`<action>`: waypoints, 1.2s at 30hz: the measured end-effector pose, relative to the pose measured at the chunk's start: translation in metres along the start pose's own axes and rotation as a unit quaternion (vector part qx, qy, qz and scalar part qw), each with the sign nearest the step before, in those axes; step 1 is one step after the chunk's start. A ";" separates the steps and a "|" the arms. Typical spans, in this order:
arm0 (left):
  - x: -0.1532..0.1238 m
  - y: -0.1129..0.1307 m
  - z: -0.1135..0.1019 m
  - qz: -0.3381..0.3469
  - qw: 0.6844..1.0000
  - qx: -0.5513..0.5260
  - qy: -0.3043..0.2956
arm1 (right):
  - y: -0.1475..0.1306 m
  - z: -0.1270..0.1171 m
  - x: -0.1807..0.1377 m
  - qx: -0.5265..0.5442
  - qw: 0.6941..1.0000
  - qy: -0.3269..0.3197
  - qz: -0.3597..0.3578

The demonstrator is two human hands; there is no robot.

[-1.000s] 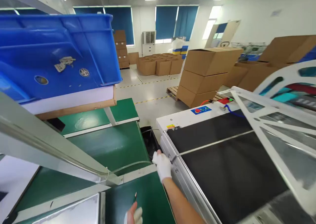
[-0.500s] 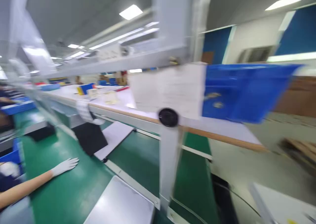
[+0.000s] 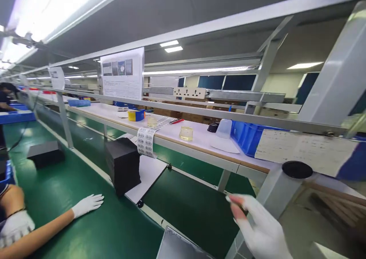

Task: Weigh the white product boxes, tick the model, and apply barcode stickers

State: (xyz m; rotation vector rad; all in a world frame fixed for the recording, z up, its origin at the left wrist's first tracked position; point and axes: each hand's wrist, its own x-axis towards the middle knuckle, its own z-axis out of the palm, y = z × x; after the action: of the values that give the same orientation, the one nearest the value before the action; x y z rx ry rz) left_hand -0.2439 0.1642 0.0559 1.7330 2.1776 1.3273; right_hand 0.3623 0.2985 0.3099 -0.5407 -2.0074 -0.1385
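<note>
White-gloved, the person's left hand [image 3: 257, 230] hangs blurred over the near edge of the green belt [image 3: 183, 209], just beside a grey frame post [image 3: 271, 188]. Its fingers are loosely spread, and whether they hold anything cannot be told. A co-worker's hand [image 3: 87, 205] lies flat on the belt near a black block stack [image 3: 122, 167]. A quick swing could strike the post. The stack could tip if the belt jolts.
</note>
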 end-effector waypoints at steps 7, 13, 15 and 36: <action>-0.004 -0.071 -0.002 -0.053 0.934 -0.299 -0.189 | -0.018 0.104 0.179 -0.190 0.980 0.024 -0.054; 0.027 -0.028 -0.042 -0.074 0.930 -0.316 -0.170 | -0.012 0.149 0.242 -0.306 0.919 -0.190 0.159; 0.030 0.030 -0.050 -0.048 0.960 -0.254 -0.110 | -0.010 0.150 0.246 -0.319 0.901 -0.226 0.189; 0.278 0.235 -0.020 0.204 0.949 0.017 0.240 | 0.055 0.276 0.374 -0.230 0.907 -0.325 0.140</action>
State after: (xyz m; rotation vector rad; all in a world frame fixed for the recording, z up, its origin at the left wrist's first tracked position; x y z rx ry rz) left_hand -0.1761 0.3802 0.3419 2.1434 2.1278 2.0050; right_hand 0.0154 0.5541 0.4927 -1.3088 -2.5183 -0.2875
